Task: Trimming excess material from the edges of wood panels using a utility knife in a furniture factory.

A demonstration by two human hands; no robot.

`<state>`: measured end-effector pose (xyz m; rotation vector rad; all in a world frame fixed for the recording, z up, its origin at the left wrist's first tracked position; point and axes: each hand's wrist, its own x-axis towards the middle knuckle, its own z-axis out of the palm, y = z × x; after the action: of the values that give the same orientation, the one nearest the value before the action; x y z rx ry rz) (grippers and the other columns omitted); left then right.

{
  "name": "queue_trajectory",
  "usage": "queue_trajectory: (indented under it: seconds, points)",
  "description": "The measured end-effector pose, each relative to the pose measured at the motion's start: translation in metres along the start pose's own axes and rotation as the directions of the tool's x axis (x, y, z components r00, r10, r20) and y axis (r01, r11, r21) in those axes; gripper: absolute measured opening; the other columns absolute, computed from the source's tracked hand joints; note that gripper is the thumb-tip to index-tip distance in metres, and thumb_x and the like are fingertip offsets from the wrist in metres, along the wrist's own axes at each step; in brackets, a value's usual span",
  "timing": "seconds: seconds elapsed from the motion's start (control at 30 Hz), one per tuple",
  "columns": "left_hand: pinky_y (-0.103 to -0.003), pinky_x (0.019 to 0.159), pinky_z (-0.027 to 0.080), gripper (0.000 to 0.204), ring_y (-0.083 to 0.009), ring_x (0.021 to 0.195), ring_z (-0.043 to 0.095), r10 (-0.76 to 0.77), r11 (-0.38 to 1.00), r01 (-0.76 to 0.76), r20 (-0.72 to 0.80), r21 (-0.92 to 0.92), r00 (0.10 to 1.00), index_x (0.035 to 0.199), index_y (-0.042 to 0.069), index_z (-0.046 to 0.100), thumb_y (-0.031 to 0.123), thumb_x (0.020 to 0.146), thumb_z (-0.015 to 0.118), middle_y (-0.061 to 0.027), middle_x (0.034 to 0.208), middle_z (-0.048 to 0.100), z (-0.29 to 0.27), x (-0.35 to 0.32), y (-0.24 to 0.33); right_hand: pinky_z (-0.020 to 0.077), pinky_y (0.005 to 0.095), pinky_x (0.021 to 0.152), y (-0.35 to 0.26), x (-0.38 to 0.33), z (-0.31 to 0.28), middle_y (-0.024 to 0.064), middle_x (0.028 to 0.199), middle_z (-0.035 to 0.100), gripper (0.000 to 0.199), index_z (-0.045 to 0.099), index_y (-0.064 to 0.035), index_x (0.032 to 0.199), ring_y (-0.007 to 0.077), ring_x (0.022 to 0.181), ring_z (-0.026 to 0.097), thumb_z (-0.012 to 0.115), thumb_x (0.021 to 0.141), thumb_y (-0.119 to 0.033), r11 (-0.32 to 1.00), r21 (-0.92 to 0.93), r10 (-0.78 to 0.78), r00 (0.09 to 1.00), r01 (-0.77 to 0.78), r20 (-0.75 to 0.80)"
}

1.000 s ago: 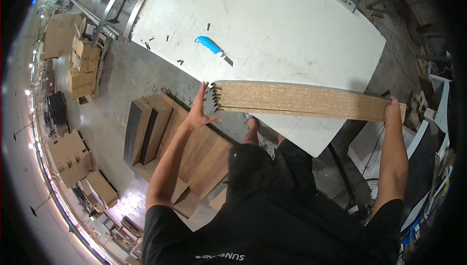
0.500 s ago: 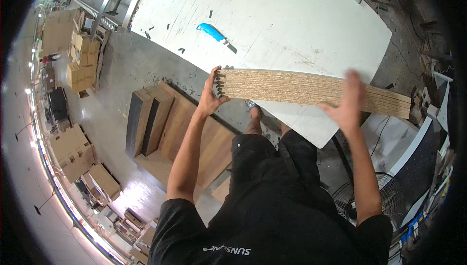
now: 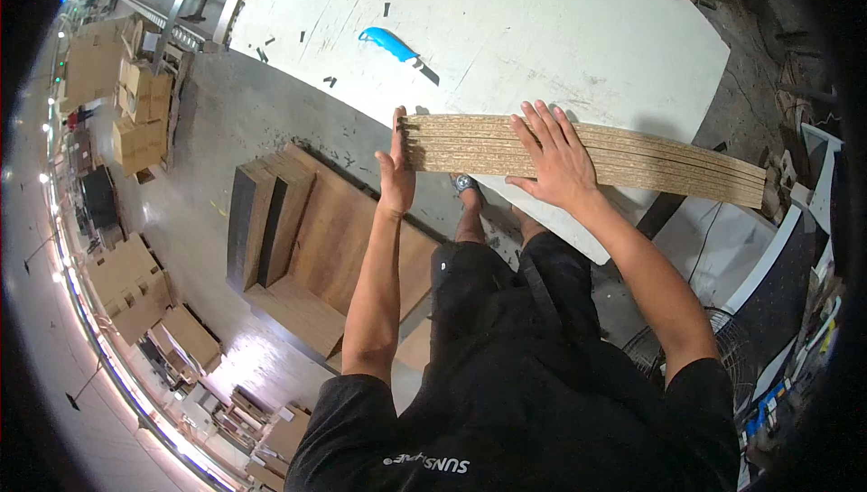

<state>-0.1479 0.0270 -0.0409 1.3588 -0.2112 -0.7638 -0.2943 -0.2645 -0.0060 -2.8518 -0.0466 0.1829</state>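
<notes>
A stack of long particleboard strips [image 3: 470,144], raw chip edges facing up, lies across the near part of a white work table [image 3: 560,41] and sticks out past its right side. My left hand [image 3: 396,181] is against the stack's left end, fingers straight and thumb apart. Flat on top, near the stack's middle, my right hand [image 3: 562,162] rests with its fingers spread. Neither hand wraps round the strips. Beyond the stack, a blue-handled utility knife [image 3: 388,43] lies on the table with its dark blade out.
Wood-grain panels [image 3: 343,239] stand on the floor left of my legs. Cardboard boxes [image 3: 144,140] are piled farther left. At the lower right is a wire-caged fan [image 3: 730,338]. Small black scraps [image 3: 330,82] dot the table's left edge.
My right hand has moved left along the stack and now lies flat on it. My left hand has straightened its fingers against the stack's end.
</notes>
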Motion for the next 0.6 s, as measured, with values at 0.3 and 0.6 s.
queue_trajectory:
  seconds: [0.3, 0.6]
  points:
    - [-0.048, 0.133, 0.002, 0.115, -0.0275, 0.166, 0.004, 0.027, 0.998, -0.027, 0.0, -0.061, 1.0, 0.172, 0.008, 0.014, 0.092, 0.095, 0.018, -0.0065, 0.181, 0.008, -0.005, 0.002, -0.005, 0.0137, 0.0481, 0.136, -0.012, 0.011, 0.006, 0.0127, 0.175, 0.024, 0.118, 0.022, -0.0042, 0.169, 0.0294, 0.163, 0.019, 0.069, 0.086, -0.073, 1.0, -0.024, 0.01, 1.0, -0.01, 0.023]
    - [-0.047, 0.133, 0.006, 0.109, -0.0272, 0.166, 0.008, 0.034, 0.999, -0.035, -0.005, -0.028, 0.999, 0.172, 0.005, 0.017, 0.086, 0.1, 0.02, -0.0084, 0.18, 0.015, -0.002, 0.002, -0.004, 0.0141, 0.049, 0.135, -0.013, 0.011, 0.006, 0.0122, 0.176, 0.023, 0.112, 0.024, -0.0046, 0.169, 0.0291, 0.163, 0.02, 0.065, 0.09, -0.073, 0.996, -0.09, 0.005, 0.999, -0.001, 0.038]
